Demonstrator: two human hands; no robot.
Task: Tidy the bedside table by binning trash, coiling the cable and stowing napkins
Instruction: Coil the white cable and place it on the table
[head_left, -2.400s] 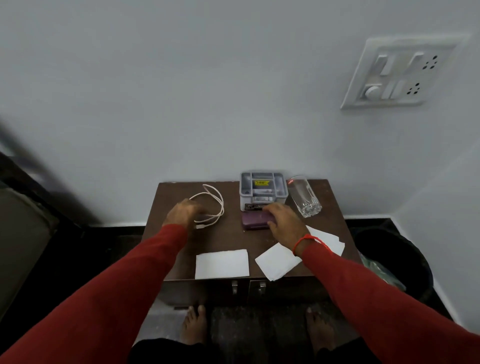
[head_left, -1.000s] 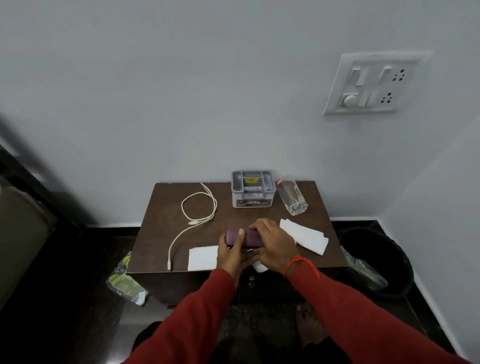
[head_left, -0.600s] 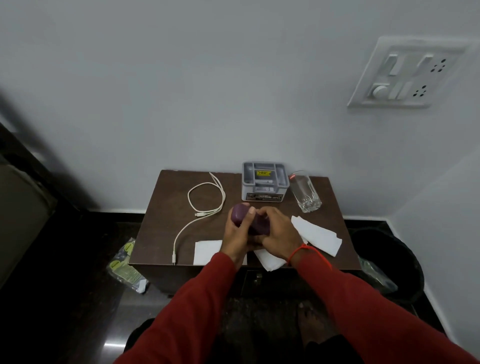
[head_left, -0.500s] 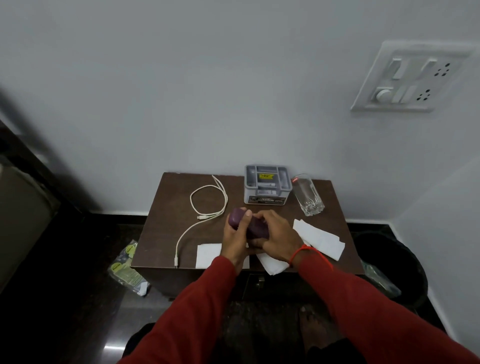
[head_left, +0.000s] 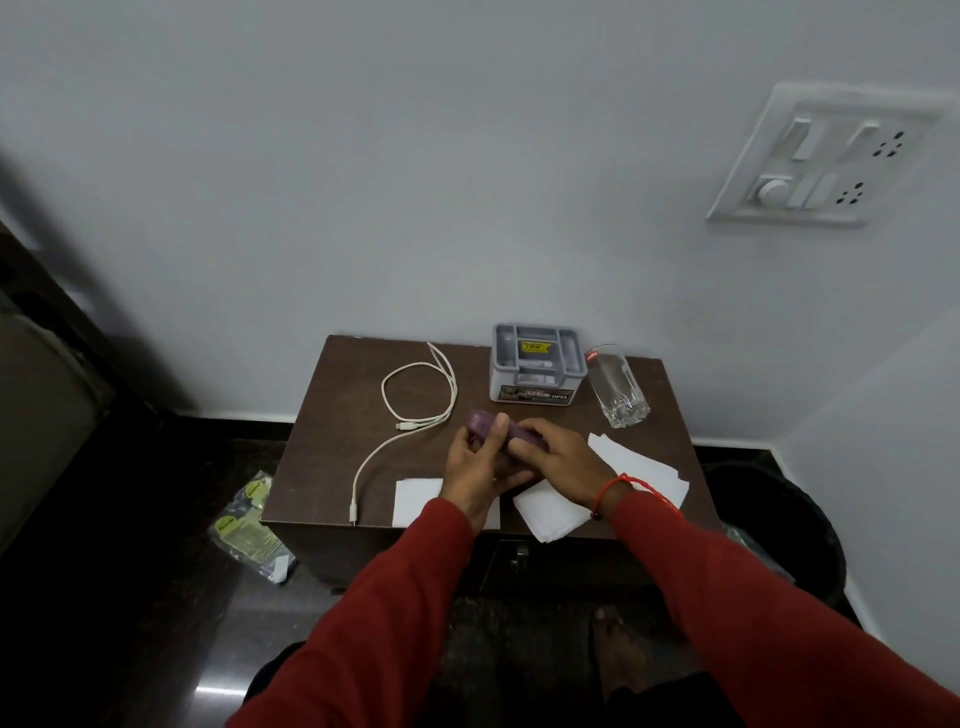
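Both my hands hold a small purple case (head_left: 483, 423) above the middle of the brown bedside table (head_left: 337, 395). My left hand (head_left: 475, 467) grips its left end with the thumb on top. My right hand (head_left: 561, 460) curls round its right end. A white cable (head_left: 415, 395) lies in a loose loop on the table's left half, one end trailing to the front edge. Three white napkins lie flat near the front: one (head_left: 415, 501) under my left wrist, one (head_left: 545, 512) under my right hand, one (head_left: 639, 465) to the right.
A grey organiser box (head_left: 537, 371) and a clear drinking glass (head_left: 618, 387) stand at the table's back. A black bin (head_left: 779, 519) sits on the floor to the right. A green and clear plastic wrapper (head_left: 249, 525) lies on the dark floor, left of the table.
My right hand picked the purple case up from in front of the organiser and my left hand left the cable and joined it. Since then the case has tilted a little between both hands.
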